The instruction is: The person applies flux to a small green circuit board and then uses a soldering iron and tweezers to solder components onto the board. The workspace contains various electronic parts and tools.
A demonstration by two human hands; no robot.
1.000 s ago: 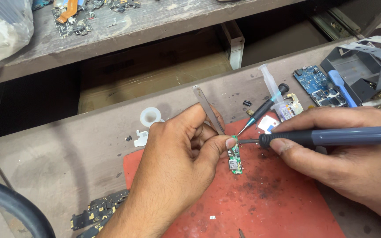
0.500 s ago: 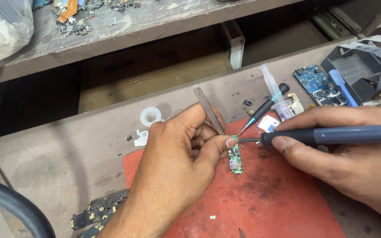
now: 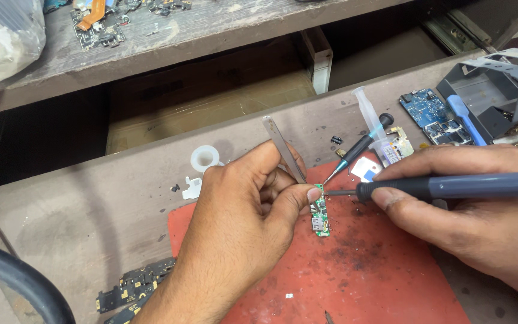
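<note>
board (image 3: 319, 218), small, green, narrow

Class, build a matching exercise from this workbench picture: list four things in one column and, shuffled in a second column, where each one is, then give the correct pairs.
Things:
1. metal tweezers
2. dark grey soldering iron
3. small green circuit board
4. small white plastic spool

Places:
A. lying on the red work mat
B. held in the right hand
C. on the bare bench beyond the left hand
D. pinched in the left hand

Pairs: 1-D, 2-B, 3-A, 4-C
</note>
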